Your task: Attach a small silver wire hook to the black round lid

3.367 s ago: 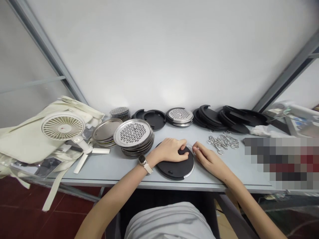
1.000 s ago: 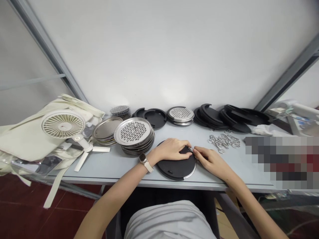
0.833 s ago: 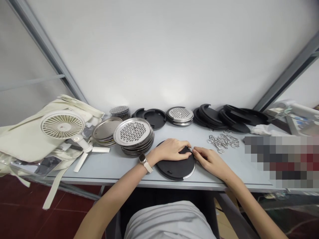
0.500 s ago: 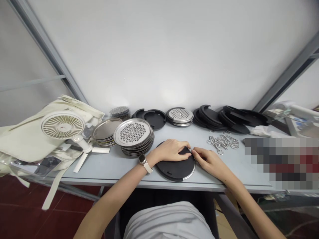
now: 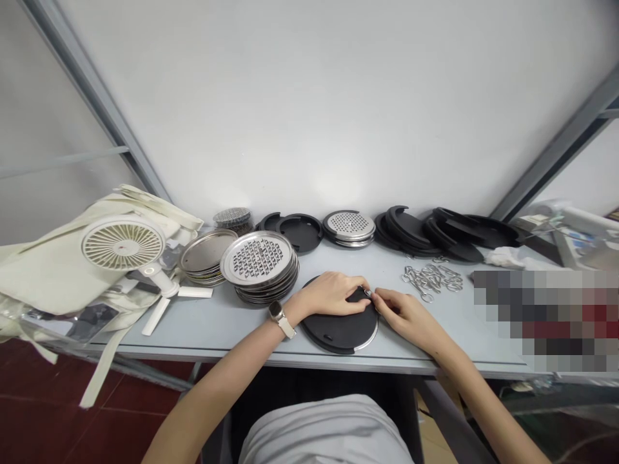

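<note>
Clip between right fingertips, left hand half-curled

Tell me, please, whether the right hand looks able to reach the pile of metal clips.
Probably yes: the pile of metal clips lies just beyond the right hand with nothing standing between, though that hand seems busy with a small metal piece at the black disc's edge.
</note>
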Demonstrator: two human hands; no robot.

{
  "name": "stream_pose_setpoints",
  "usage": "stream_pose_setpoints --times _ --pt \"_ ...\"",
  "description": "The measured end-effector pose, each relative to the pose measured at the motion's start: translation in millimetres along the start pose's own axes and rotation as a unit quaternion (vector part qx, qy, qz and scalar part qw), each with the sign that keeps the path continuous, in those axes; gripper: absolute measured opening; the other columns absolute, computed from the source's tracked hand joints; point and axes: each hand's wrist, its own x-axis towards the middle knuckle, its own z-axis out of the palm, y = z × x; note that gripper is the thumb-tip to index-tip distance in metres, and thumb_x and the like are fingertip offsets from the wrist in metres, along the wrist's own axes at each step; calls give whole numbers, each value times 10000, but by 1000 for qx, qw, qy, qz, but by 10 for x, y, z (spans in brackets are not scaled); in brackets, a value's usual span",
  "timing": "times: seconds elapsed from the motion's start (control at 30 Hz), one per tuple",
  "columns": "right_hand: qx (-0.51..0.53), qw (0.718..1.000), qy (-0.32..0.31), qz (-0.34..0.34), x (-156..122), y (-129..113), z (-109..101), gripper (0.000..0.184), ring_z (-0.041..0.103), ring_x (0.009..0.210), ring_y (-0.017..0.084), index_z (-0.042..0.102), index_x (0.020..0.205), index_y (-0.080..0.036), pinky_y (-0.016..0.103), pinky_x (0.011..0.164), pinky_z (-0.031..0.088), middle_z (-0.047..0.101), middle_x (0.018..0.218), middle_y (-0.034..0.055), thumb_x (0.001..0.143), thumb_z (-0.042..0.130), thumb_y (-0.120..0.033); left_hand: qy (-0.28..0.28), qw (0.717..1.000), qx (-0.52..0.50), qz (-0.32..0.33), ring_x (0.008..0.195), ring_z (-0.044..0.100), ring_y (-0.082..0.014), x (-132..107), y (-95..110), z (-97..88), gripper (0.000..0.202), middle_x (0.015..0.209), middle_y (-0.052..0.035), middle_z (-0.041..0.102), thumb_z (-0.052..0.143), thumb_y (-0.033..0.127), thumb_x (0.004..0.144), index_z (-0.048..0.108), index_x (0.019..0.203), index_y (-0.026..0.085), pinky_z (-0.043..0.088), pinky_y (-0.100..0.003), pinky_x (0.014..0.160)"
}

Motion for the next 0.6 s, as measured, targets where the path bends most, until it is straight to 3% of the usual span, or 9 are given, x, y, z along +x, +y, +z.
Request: stream_pose_setpoints --times 0.6 --pt "13 1000 -3 1 -7 -21 -11 350 443 527 122 398 648 -210 240 518 320 497 565 -26 946 344 -385 0 1000 10 13 612 569 -134 -16 15 -30 283 661 20 591 511 396 872 584 1076 214 333 -216 554"
